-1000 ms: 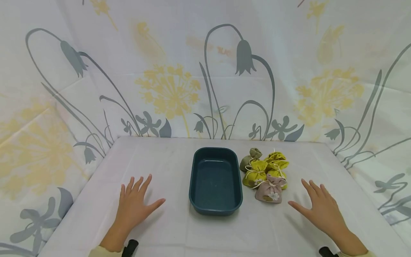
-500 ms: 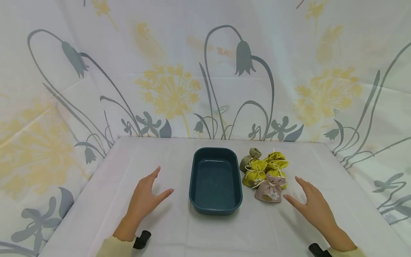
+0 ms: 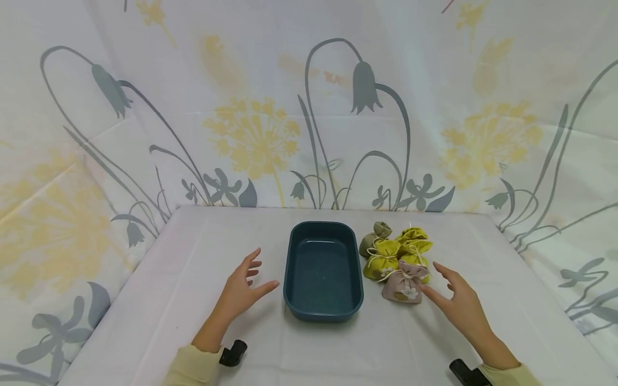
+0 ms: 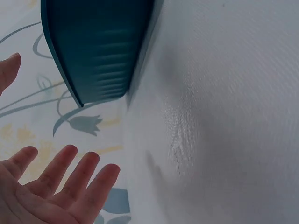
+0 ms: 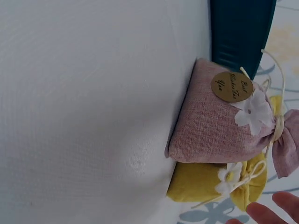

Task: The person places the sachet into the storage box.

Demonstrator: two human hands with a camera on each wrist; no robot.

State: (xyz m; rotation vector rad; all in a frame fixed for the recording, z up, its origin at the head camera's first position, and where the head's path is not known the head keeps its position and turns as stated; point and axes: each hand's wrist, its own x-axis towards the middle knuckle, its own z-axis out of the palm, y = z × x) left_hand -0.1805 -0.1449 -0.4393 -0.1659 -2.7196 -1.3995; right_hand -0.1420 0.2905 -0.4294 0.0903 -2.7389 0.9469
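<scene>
A dark teal rectangular tub (image 3: 323, 273) stands in the middle of the table. To its right sit several small drawstring pouches in a cluster: a dusty pink one (image 3: 403, 285) in front, yellow-green ones (image 3: 383, 261) behind it, and an olive-grey one (image 3: 370, 244) at the back left. My left hand (image 3: 241, 292) hovers left of the tub, palm inward, fingers loosely bent and holding nothing. My right hand (image 3: 458, 303) is at the pink pouch's right side, thumb tip close to it; whether it touches is unclear. In the right wrist view, fingertips (image 5: 264, 213) appear beside the yellow pouch (image 5: 201, 182).
A white cloth covers the table (image 3: 309, 354). Behind it hangs a white curtain (image 3: 270, 53) printed with grey and yellow flowers. The pink pouch bears a round brown tag (image 5: 232, 87) and a white fabric flower (image 5: 253, 112).
Both hands have moved inward: the left rightward toward the tub, the right leftward to the pink pouch. Their spread fingers have drawn together somewhat. Tub and pouches have stayed in place.
</scene>
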